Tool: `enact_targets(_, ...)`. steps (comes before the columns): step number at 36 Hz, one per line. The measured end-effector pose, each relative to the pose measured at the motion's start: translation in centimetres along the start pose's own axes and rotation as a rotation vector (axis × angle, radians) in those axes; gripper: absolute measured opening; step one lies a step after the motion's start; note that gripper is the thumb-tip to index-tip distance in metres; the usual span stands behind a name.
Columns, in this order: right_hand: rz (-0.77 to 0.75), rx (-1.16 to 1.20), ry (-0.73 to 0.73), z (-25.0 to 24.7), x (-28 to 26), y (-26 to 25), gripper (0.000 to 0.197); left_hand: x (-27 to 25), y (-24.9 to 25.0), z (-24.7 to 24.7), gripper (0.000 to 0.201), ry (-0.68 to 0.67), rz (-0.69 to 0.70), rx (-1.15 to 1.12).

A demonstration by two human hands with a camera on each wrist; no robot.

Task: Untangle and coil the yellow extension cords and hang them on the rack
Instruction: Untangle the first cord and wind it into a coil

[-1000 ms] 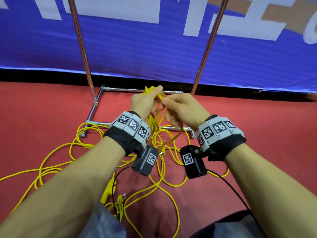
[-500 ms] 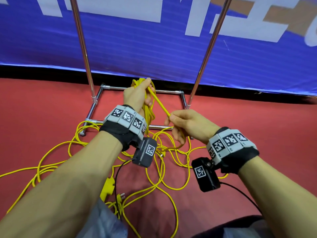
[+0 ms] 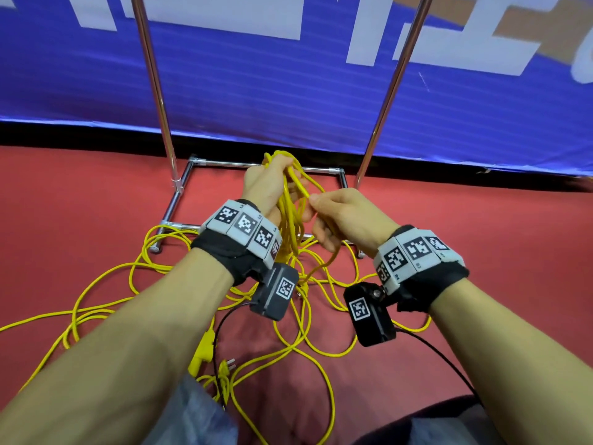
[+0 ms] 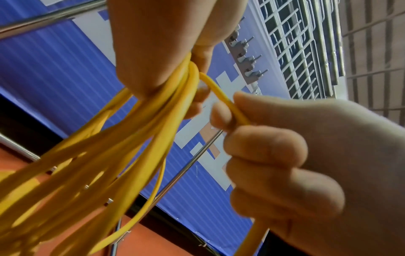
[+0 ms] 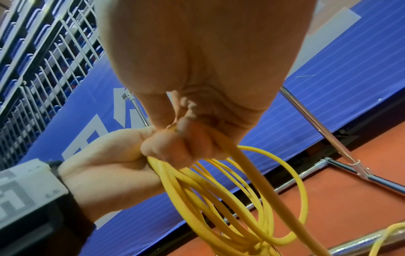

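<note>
Left hand (image 3: 268,184) grips the coiled yellow extension cord (image 3: 290,216); right hand (image 3: 345,216) pinches its strand. Loose cord tangles across the floor (image 3: 80,203) at the rack (image 3: 179,200) base.

Centre of frame: our left hand (image 3: 269,184) grips a bunch of yellow cord loops (image 3: 290,220); our right hand (image 3: 346,216) pinches one strand beside it. Loose cord (image 3: 106,284) sprawls lower left on red floor (image 3: 497,220). Chrome rack (image 3: 179,200) behind.
</note>
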State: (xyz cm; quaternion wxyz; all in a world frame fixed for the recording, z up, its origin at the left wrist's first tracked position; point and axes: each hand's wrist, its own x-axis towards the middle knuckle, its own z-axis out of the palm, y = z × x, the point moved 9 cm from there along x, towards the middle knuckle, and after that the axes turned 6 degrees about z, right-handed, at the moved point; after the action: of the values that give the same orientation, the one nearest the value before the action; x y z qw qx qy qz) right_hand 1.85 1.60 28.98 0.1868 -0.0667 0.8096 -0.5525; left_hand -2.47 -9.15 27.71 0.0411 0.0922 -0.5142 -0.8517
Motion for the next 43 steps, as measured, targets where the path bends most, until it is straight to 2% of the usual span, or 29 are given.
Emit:
enact_targets(5,0.080,0.064,-0.040,-0.7,-0.6,1.5,0.027,-0.6,-0.1,1.4,0.024,-0.077,-0.039,-0.149)
enact_targets(9,0.144,-0.111,-0.037,-1.4,-1.0,2.7,0.026,-0.2,0.2,0.6,0.028,-0.015,-0.027,-0.183)
enact_targets(11,0.164,-0.234,-0.003,-2.0,-0.7,3.5,0.023,0.3,0.6,0.0,0.027,0.011,-0.012,-0.220)
enact_targets(14,0.225,-0.332,0.071,-3.7,-0.3,5.4,0.029,1.3,1.6,-1.1,0.030,0.043,0.007,-0.298)
enact_targets(20,0.291,-0.340,0.184,-5.7,-0.1,6.7,0.022,1.5,2.7,-2.1,0.036,0.085,0.052,-0.283)
enact_targets(23,0.302,-0.257,0.201,-6.1,-0.1,7.3,0.035,1.5,3.2,-2.6,0.038,0.140,0.085,-0.254)
enact_targets(25,0.290,-0.200,0.219,-6.3,-0.3,7.0,0.035,1.5,3.5,-3.0,0.039,0.163,0.115,-0.213)
enact_targets(28,0.203,-0.062,0.286,-6.9,-0.3,5.5,0.039,1.6,4.0,-3.4,0.038,0.177,0.162,-0.126)
enact_targets(33,0.093,0.285,0.368,-7.8,-0.5,1.6,0.029,1.5,4.9,-3.3,0.037,0.184,0.215,-0.012)
enact_targets(37,0.020,0.706,0.126,-6.8,-1.1,-3.0,0.017,1.2,5.1,-2.7,0.037,0.160,0.222,-0.021)
enact_targets(39,-0.022,0.826,0.028,-6.0,-1.5,-4.4,0.015,1.1,4.9,-2.4,0.036,0.147,0.220,-0.014)
enact_targets(41,-0.057,0.845,-0.017,-5.1,-1.6,-4.9,0.018,0.9,4.5,-2.1,0.036,0.129,0.215,0.022)
enact_targets(43,-0.086,0.775,0.001,-4.8,-1.6,-4.9,0.017,0.7,4.1,-1.6,0.036,0.099,0.216,0.079)
